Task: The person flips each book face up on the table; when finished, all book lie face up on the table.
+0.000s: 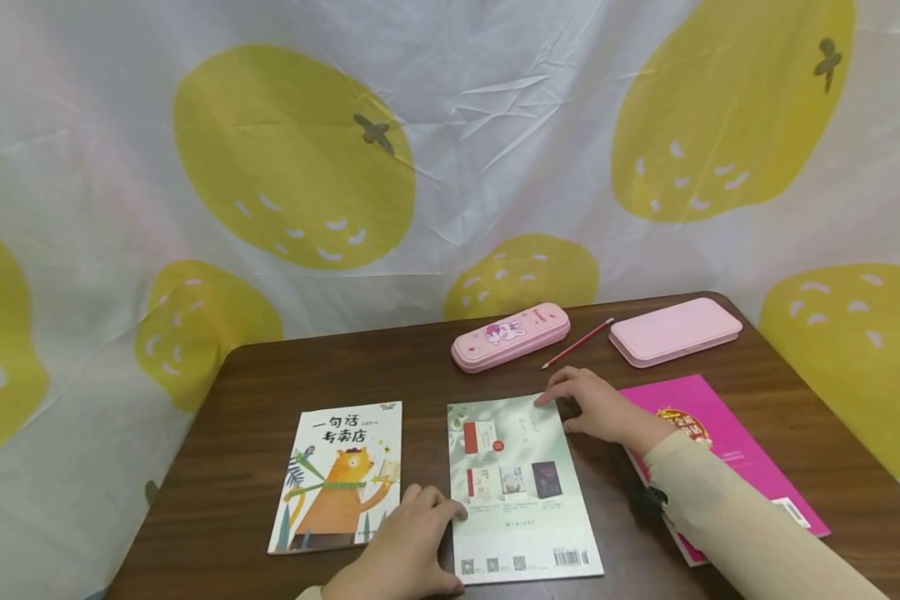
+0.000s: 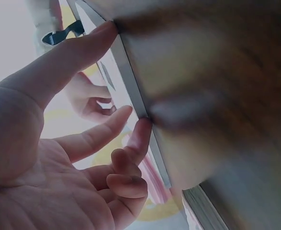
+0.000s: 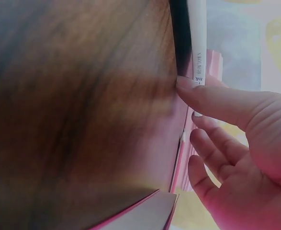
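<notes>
A pale green magazine (image 1: 521, 533) lies on the table with a barcode and small book pictures facing up. My left hand (image 1: 405, 542) touches its left edge; in the left wrist view the thumb (image 2: 95, 43) and a fingertip meet that edge, with the other fingers loosely bent. At the upper right corner my right hand (image 1: 596, 408) holds the magazine, fingers at the top and thumb at the right edge. In the right wrist view the thumb (image 3: 221, 98) crosses the white spine (image 3: 198, 43); the index fingertip is hidden behind it.
A white picture book with a bear (image 1: 341, 492) lies to the left. A magenta book (image 1: 735, 467) sits partly under my right forearm. Behind are a pink rabbit pencil case (image 1: 510, 336), a red pencil (image 1: 579, 342) and a plain pink case (image 1: 675, 329). A fruit-print curtain (image 1: 495, 167) hangs beyond.
</notes>
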Motion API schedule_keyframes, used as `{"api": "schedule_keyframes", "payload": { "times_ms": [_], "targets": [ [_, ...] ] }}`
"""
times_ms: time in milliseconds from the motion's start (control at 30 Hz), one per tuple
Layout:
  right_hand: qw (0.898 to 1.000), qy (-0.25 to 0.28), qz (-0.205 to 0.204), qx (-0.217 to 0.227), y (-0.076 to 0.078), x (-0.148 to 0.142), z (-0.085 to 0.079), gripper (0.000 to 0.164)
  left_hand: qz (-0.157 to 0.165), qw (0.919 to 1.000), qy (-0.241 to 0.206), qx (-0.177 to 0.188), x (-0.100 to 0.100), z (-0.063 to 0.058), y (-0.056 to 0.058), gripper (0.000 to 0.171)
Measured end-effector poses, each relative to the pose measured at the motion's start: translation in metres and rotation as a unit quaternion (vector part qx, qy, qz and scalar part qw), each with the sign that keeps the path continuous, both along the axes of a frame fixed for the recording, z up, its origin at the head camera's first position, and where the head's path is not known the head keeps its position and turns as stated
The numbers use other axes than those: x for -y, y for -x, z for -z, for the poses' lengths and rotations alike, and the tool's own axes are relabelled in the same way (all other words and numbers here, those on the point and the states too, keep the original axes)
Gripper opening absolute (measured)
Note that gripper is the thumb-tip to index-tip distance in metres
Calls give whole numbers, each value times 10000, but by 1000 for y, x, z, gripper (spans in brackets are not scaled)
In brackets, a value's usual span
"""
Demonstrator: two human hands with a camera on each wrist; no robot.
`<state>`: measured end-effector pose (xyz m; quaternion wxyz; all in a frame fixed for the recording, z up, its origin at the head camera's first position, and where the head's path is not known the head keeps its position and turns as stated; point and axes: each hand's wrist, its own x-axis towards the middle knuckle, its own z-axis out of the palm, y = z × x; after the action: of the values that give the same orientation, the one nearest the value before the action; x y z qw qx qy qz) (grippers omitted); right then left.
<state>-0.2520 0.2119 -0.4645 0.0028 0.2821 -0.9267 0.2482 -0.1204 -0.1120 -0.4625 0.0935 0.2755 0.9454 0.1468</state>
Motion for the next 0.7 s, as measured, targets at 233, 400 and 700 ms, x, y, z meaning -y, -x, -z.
{"api": "schedule_keyframes", "payload": {
  "times_ms": [233, 400, 700],
  "targets": [
    [10000, -1, 27, -59, -2, -1, -2, 40, 78, 9999, -40, -112, 2, 0, -2, 67],
    [9999, -101, 22, 67, -1, -6, 0, 37, 44, 9998, -81, 194, 4, 0, -3, 58],
    [9982, 188, -339, 466, 3, -16, -3, 30, -121, 9994, -68, 326, 8, -1, -4, 53]
  ]
}}
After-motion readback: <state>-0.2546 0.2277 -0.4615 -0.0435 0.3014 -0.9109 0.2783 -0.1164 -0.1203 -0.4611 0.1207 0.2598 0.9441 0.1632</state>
